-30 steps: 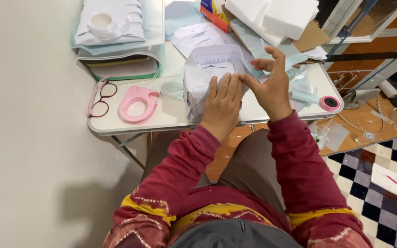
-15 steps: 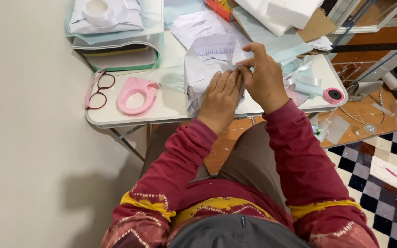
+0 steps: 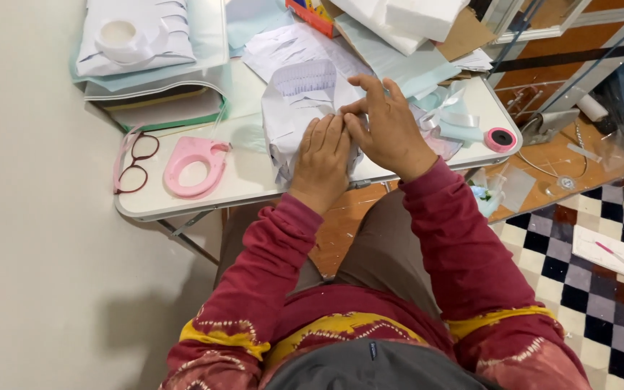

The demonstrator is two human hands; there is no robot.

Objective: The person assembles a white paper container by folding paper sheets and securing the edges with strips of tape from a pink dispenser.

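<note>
The person sits at a small white folding table (image 3: 182, 206), and both hands work a white paper-wrapped bundle (image 3: 294, 108) that lies near the table's front edge, about at its middle. The left hand (image 3: 321, 160) lies flat on the bundle's near end, fingers together and pressing down, holding nothing closed inside it. The right hand (image 3: 391, 130) rests just beside it, touching it, with fingertips laid on the paper and the thumb toward the fold; whether it pinches a flap I cannot tell.

By the look of it, the step in hand is smoothing and folding the wrap down over the bundle. The next move seems to call for keeping the left palm's pressure on while the right fingers tuck or crease the loose edge, so the paper does not spring back.

Left of the bundle lies a pink tape dispenser (image 3: 195, 166), and beyond it pink-framed glasses (image 3: 135, 160) at the table's left edge. At the far left corner, a white tape roll (image 3: 119, 34) sits on a stack of pale green and white flat packets (image 3: 157, 65). Right of the bundle lies a pale blue handled tool with a pink ring (image 3: 500, 139). Behind it stand white sheets and a brown cardboard piece (image 3: 467, 36).
</note>
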